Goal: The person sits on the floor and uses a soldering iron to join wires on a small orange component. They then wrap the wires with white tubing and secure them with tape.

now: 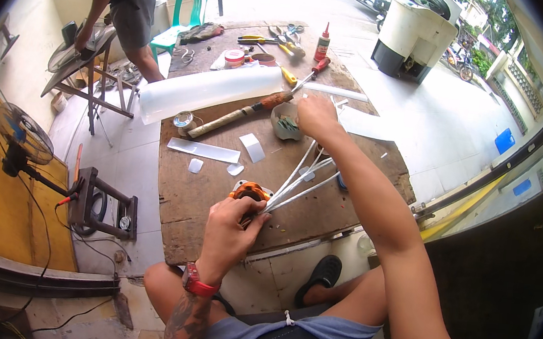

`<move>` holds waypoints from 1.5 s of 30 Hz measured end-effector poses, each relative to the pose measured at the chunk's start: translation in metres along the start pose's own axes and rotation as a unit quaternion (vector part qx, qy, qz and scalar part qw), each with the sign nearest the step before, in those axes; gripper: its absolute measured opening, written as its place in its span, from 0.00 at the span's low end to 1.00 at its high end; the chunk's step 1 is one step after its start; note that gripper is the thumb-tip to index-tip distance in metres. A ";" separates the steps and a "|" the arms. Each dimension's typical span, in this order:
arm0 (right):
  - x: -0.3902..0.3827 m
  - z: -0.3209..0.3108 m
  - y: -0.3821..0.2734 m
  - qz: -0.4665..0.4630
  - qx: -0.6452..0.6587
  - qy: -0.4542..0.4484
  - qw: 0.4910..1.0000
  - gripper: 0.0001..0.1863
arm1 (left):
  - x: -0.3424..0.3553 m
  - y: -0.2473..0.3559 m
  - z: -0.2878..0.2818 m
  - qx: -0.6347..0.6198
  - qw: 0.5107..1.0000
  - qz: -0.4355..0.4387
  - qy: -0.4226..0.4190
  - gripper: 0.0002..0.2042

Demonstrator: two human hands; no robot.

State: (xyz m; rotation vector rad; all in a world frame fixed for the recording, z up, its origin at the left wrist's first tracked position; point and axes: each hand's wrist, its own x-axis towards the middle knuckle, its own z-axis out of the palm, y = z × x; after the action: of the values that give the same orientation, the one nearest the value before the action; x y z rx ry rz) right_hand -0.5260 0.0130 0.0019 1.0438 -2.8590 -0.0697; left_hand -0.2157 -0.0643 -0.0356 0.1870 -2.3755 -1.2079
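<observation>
My left hand point(233, 228), with a red watch on its wrist, pinches several white sleeved wires point(296, 187) close to their lower ends. Right behind its fingers, on the wooden table point(199, 228), sits a round orange and black part point(251, 190), which looks like a small motor stator; my hand partly covers it. The wires fan out from there toward the far right, passing under my right forearm. My right hand point(317, 118) is curled at the right rim of a small pale bowl point(285, 123) holding small greenish pieces. Its fingertips, and anything between them, are hidden.
Beyond the bowl lie a soldering iron point(251, 113), a rolled translucent sheet point(213, 90), a screwdriver point(321, 66), pliers point(258, 40) and a red-capped bottle point(323, 44). Cut white pieces point(204, 150) lie nearer. Another person point(126, 8) bends over a stand at left, near a fan point(24, 133).
</observation>
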 end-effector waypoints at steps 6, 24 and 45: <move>0.000 0.009 -0.003 0.016 -0.055 0.014 0.998 0.16 | 0.000 0.002 0.002 0.010 1.000 0.018 0.021 0.11; -0.020 -0.027 0.009 -0.013 0.304 0.075 0.950 0.14 | -0.011 0.003 0.010 0.083 0.995 0.030 0.042 0.15; -0.196 0.062 -0.065 0.065 0.819 0.032 0.569 0.11 | -0.029 -0.008 0.039 0.025 0.986 0.055 0.158 0.30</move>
State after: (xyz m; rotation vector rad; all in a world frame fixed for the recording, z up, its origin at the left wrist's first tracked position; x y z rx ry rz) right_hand -0.3418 0.0906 -0.0797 0.6403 -2.1090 2.8301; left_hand -0.2091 -0.0313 -0.0718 0.2404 -2.1120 -0.9863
